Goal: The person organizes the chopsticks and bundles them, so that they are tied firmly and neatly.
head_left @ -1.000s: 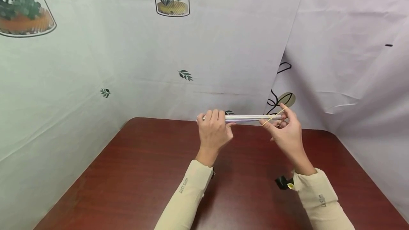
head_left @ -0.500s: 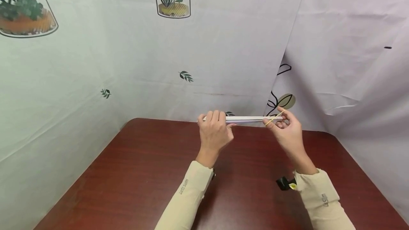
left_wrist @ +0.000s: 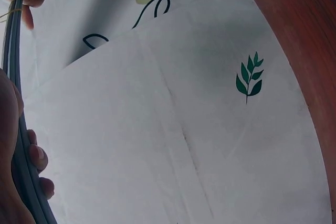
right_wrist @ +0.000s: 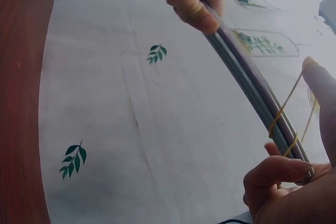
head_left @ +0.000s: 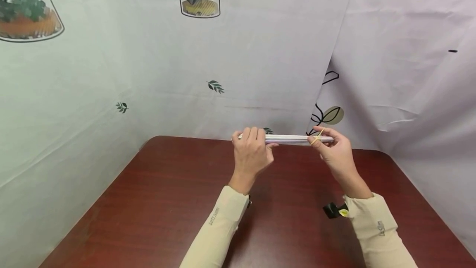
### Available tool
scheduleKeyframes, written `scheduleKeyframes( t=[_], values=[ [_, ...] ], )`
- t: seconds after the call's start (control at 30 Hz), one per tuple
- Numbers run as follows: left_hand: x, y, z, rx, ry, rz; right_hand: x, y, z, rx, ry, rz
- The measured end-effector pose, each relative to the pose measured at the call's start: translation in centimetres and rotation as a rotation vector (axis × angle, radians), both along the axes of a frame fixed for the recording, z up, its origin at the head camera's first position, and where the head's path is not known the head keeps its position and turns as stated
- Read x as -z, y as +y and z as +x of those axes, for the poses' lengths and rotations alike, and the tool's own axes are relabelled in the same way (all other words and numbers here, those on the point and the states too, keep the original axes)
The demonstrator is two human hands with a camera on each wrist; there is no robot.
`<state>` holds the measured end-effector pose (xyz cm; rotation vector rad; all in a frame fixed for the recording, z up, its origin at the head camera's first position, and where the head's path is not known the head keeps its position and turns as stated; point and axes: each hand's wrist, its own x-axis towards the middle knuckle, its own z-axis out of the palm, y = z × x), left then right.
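A bundle of long thin sticks [head_left: 288, 139] is held level above the far side of the table; it looks dark and glossy in the right wrist view. My left hand [head_left: 251, 152] grips its left part, fingers over the top and thumb underneath. At the right end, my right hand [head_left: 336, 154] works a yellow rubber band [head_left: 317, 136]. In the right wrist view the rubber band [right_wrist: 287, 99] is looped around the bundle [right_wrist: 244, 72] and stretched out to a fingertip [right_wrist: 310, 62], while a curled finger lies against the bundle's end.
A dark red-brown table [head_left: 178, 202] spreads below both arms. Behind it hangs a pale cloth [head_left: 260, 61] printed with plants and leaves. A small black wrist-worn device [head_left: 330, 210] sticks out beside the right cuff.
The right fingers have come closer together, and the rubber band now crosses over itself at the bundle instead of running straight. The left hand keeps its grip, shifted slightly right.
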<state>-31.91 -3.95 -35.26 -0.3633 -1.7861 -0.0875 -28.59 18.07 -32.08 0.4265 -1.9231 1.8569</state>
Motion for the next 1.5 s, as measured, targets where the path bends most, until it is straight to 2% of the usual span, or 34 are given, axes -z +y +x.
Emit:
scheduleKeyframes(
  t=[0.13,0.37,0.6,0.77,0.87,0.93,1.13,1.23,1.4,1.5],
  values=[
    [-0.1,0.0,0.1,0.003,-0.008,0.000,-0.1,0.3,-0.1,-0.001,-0.018,0.038],
    [-0.1,0.0,0.1,0.037,-0.025,0.011,-0.5,1.4,0.2,-0.102,-0.099,0.033],
    [0.0,0.1,0.2,0.027,-0.088,0.019,-0.4,1.4,-0.1,-0.134,-0.051,0.060],
    [0.2,0.1,0.2,0.044,-0.073,0.015,-0.3,1.8,0.0,-0.139,-0.022,0.091],
    [0.2,0.1,0.2,0.054,-0.067,0.017,-0.4,1.9,0.0,-0.116,0.002,0.123],
    [0.2,0.1,0.1,0.054,-0.072,0.019,-0.5,1.8,0.0,-0.064,0.028,0.171],
    [0.2,0.2,0.1,0.050,-0.094,0.025,-0.6,1.2,0.1,0.204,0.229,0.423],
    [0.2,0.2,0.2,0.046,-0.097,0.027,-0.3,0.8,0.0,0.282,0.359,0.493],
    [0.0,0.2,0.3,0.047,-0.100,0.032,0.4,0.2,-0.5,0.368,0.654,0.524],
    [-0.2,0.2,0.4,0.046,-0.104,0.035,0.7,-0.7,-0.9,0.379,0.871,0.463]
  ],
)
